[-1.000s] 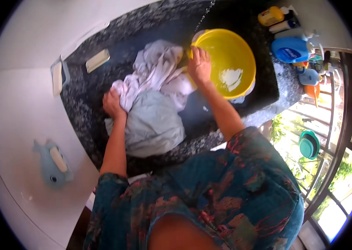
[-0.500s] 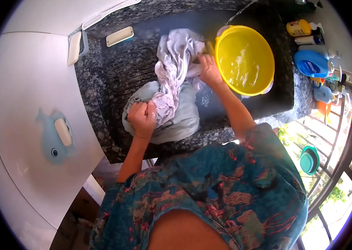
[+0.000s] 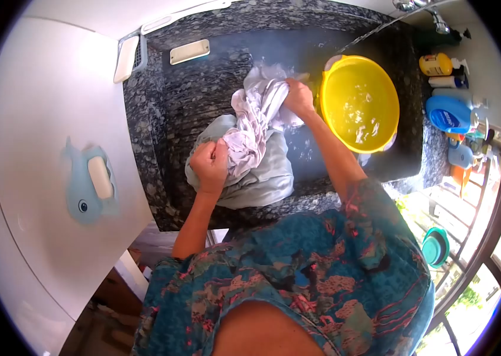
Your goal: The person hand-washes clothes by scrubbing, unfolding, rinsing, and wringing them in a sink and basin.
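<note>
A wet, pale lilac cloth (image 3: 250,127) stretches between my two hands over a dark stone sink. My left hand (image 3: 210,165) is closed on its lower left end. At the upper right end, my right hand (image 3: 298,98) has its fingers wrapped round the same cloth. Beneath and beside the lilac cloth lies a grey cloth (image 3: 271,178), bunched up. The yellow basin (image 3: 360,104) stands in the sink just right of my right hand, with water in it.
Water runs from a tap (image 3: 440,22) at the upper right. Bottles, including a blue one (image 3: 449,114), line the right ledge. A soap bar (image 3: 189,52) lies at the sink's upper left. A whale-shaped holder (image 3: 83,187) with a bar is at left.
My left hand has moved right with its end of the lilac cloth, onto the grey cloth. My right hand has left the basin's rim and taken hold of the cloth. The view has shifted.
</note>
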The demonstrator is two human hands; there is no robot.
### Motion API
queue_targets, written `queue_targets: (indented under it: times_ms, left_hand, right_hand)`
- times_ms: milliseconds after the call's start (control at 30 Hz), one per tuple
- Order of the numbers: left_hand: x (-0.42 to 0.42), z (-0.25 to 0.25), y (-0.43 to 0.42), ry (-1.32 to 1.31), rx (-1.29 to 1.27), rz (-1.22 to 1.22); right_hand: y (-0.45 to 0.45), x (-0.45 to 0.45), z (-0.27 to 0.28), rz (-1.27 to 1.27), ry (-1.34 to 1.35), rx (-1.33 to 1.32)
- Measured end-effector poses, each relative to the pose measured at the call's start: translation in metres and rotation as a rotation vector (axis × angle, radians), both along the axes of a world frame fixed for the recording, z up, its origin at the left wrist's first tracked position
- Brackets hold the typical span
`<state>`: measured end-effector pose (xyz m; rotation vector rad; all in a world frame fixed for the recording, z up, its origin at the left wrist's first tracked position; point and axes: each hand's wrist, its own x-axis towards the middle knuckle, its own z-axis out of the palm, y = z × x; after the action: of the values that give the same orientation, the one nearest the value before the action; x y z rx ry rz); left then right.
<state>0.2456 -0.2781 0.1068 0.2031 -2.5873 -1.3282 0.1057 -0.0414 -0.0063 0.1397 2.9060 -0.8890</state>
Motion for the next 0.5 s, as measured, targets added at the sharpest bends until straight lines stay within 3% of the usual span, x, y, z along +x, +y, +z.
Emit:
queue_targets:
  times_ms: [100, 167, 267, 367, 400, 500]
  left_hand:
    - [0.017, 0.005, -0.005, -0.098, 0.156, 0.080]
    - [0.027, 0.013, -0.007, -0.053, 0.125, -0.033]
    - [0.037, 0.022, -0.005, -0.021, -0.013, -0.216]
    - [0.035, 0.024, -0.008, -0.076, -0.115, -0.357]
    - [0.030, 0.022, -0.008, -0.097, -0.119, -0.383]
    - [0.006, 0.032, -0.011, -0.233, -0.191, -0.494]
  right_hand:
    - [-0.016, -0.005, 0.064, -0.065, 0.177, -0.140]
    - [-0.041, -0.005, 0.125, -0.004, 0.335, -0.221]
    - [-0.085, -0.001, 0.156, 0.146, 0.693, -0.296]
    - [-0.120, 0.015, 0.162, 0.331, 0.754, -0.250]
    - [-0.129, 0.018, 0.146, 0.434, 0.574, -0.167]
    - [-0.146, 0.015, 0.056, 0.563, 0.509, -0.079]
